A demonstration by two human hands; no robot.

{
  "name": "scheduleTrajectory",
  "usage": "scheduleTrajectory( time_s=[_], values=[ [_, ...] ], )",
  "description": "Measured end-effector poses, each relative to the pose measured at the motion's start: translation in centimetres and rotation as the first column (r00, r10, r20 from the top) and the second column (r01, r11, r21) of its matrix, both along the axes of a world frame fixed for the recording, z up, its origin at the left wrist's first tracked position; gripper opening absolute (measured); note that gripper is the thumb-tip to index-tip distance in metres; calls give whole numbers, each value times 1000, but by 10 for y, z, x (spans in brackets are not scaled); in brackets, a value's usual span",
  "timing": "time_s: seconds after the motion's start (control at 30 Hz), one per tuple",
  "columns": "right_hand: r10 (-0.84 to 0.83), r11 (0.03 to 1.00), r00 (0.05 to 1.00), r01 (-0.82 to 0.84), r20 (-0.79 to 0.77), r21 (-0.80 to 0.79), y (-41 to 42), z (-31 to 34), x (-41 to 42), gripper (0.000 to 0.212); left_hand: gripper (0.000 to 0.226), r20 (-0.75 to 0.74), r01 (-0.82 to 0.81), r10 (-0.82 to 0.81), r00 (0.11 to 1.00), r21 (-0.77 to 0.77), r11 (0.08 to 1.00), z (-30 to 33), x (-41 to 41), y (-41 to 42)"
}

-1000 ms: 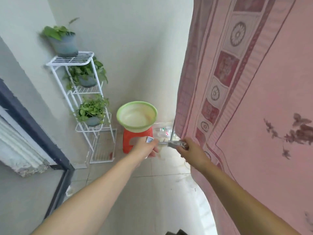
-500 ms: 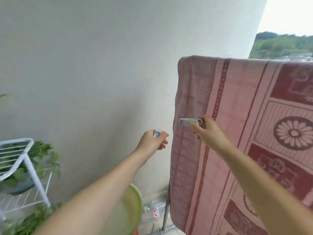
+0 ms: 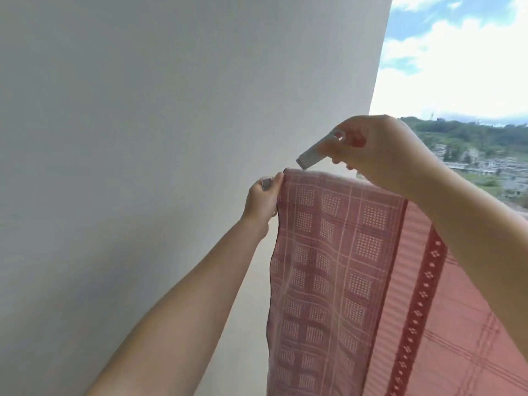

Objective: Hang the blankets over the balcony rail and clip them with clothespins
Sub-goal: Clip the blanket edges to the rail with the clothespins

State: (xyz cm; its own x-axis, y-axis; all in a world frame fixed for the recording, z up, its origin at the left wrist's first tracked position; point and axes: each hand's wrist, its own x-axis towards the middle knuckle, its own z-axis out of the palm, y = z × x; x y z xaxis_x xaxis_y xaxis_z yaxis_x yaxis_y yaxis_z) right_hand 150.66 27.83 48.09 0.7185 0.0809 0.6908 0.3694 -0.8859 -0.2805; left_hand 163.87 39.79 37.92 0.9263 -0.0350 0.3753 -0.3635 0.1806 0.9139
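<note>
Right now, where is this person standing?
Probably on a high balcony, outdoors. A pink blanket hangs over a rail beside a plain wall, and past it you see open sky and a green hillside with houses lower down.

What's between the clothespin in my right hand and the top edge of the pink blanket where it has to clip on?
Nothing visible. The clothespin in the right hand hangs just above the pink blanket at its top corner, with only open air below its tip. The left hand grips the blanket's side edge, off to the left.
</note>
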Motion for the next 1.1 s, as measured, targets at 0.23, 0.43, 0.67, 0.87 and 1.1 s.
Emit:
scheduleTrajectory(
  time_s=[0.23, 0.43, 0.67, 0.87, 1.1],
  values=[
    [-114, 990, 981, 98, -157, -105, 25, 26, 43, 18, 13, 90, 585, -578, 811, -140, 799, -10, 47, 10],
    [-284, 948, 885, 200, -368, -249, 34, 34, 69, 22, 13, 154, 440, -417, 896, -161, 884, 1, 43, 8],
    [-484, 830, 783, 269, -392, -489, 49, 27, 79, 36, 18, 95, 471, -461, 882, -163, 867, 2, 42, 40],
    [-277, 953, 941, 244, -196, -179, 82, -54, 35, 55, 49, -10, 570, -619, 785, -380, 729, -24, 5, 73],
    [78, 901, 874, 144, -480, 409, 113, -191, 19, 22, 50, -206, 535, -622, 755, -354, 767, -123, -33, 85]
  ],
)
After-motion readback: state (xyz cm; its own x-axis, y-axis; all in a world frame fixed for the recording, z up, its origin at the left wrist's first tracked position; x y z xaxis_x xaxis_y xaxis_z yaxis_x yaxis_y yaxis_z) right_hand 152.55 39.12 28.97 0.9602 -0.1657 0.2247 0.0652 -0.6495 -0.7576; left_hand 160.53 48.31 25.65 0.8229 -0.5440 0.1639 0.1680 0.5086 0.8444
